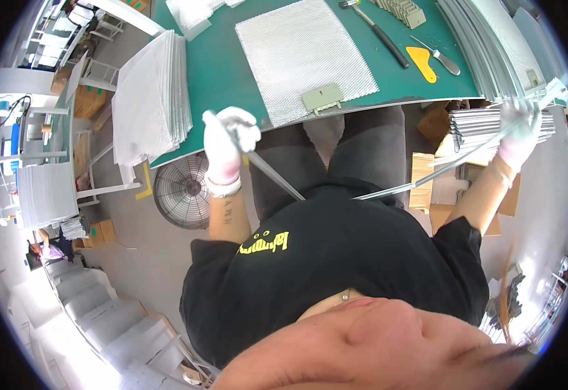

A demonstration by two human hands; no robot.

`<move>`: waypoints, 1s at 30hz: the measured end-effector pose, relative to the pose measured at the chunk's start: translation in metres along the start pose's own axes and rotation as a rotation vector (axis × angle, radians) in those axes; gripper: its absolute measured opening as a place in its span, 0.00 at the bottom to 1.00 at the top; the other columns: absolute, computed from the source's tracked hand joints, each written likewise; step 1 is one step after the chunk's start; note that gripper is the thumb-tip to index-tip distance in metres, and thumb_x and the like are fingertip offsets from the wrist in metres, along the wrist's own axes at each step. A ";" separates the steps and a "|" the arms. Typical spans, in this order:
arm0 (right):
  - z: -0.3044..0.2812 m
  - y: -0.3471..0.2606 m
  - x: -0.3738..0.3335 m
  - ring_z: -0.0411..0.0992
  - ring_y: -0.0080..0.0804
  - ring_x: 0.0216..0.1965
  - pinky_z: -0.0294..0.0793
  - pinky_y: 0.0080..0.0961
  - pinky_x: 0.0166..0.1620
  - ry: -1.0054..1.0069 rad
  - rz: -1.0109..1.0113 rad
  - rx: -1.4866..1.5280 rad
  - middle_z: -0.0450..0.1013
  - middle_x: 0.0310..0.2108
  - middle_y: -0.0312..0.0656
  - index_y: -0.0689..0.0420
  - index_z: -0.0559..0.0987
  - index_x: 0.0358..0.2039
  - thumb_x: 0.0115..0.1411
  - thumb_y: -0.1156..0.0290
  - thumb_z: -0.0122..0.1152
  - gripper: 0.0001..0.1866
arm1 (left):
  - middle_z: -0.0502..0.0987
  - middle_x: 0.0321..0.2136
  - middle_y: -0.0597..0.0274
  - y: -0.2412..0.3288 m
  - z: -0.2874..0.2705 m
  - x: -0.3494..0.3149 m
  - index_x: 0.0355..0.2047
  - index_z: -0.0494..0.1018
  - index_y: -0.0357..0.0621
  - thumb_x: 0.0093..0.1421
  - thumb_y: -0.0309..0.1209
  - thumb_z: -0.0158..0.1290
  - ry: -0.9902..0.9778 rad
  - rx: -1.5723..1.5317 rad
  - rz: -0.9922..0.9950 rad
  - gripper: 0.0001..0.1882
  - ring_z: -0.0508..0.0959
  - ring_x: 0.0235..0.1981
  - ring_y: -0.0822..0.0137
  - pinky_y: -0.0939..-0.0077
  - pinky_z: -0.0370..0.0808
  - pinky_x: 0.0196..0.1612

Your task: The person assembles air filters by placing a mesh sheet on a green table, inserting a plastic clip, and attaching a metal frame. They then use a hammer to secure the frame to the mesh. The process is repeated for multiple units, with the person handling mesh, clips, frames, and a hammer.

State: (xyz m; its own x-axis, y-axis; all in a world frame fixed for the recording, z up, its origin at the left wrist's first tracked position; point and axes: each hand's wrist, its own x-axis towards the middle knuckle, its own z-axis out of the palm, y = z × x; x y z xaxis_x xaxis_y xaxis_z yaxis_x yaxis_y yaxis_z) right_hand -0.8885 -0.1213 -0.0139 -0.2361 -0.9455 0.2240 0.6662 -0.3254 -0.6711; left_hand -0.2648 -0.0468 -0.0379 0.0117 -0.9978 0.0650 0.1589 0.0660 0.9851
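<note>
My left hand [231,140], in a white glove, is closed around a thin grey strip [274,175] that slants down to the front of my black shirt. My right hand [520,130], gloved too and somewhat blurred, grips a long grey strip [420,182] out to the right. That strip's inner end also lies near my shirt. Whether the two are joined I cannot tell. Beyond my hands, a silvery mesh sheet [303,58] lies on the green table [222,78]. A grey-green plastic piece [323,99] rests at its near edge.
A hammer [388,44], yellow scraper [422,64] and screwdriver [445,62] lie right of the mesh, near several plastic pieces [401,12]. Mesh stacks stand left [151,97] and right [482,49]. A floor fan [183,190] is below the table's left side; cardboard [422,182] lies beneath the right.
</note>
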 end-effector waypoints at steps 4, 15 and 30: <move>0.134 0.126 0.029 0.72 0.30 0.36 0.76 0.28 0.44 -0.118 0.160 -0.267 0.71 0.37 0.40 0.64 0.73 0.46 0.71 0.58 0.52 0.19 | 0.68 0.09 0.66 -0.009 0.030 0.035 0.28 0.76 0.36 0.74 0.61 0.26 -0.102 -0.083 -0.046 0.42 0.69 0.12 0.73 0.78 0.69 0.21; 0.171 0.293 0.065 0.74 0.29 0.40 0.76 0.30 0.45 0.007 0.510 0.244 0.76 0.38 0.41 0.60 0.74 0.47 0.69 0.63 0.57 0.14 | 0.69 0.16 0.64 -0.037 0.030 0.039 0.38 0.76 0.29 0.74 0.50 0.41 0.097 0.219 -0.211 0.31 0.75 0.27 0.64 0.71 0.74 0.38; 0.157 0.309 0.044 0.76 0.44 0.47 0.72 0.34 0.53 -0.443 0.161 -1.350 0.78 0.45 0.51 0.61 0.78 0.48 0.60 0.48 0.63 0.28 | 0.73 0.56 0.35 -0.070 0.001 0.212 0.59 0.67 0.24 0.62 0.57 0.51 0.238 0.964 -0.190 0.42 0.74 0.58 0.43 0.59 0.70 0.61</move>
State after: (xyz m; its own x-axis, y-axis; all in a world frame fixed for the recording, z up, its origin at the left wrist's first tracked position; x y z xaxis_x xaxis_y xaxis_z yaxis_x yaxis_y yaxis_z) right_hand -0.5822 -0.2653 -0.1001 0.1801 -0.9773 0.1115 -0.5670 -0.1957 -0.8001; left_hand -0.2748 -0.2629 -0.0933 0.2823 -0.9586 -0.0361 -0.6856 -0.2279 0.6914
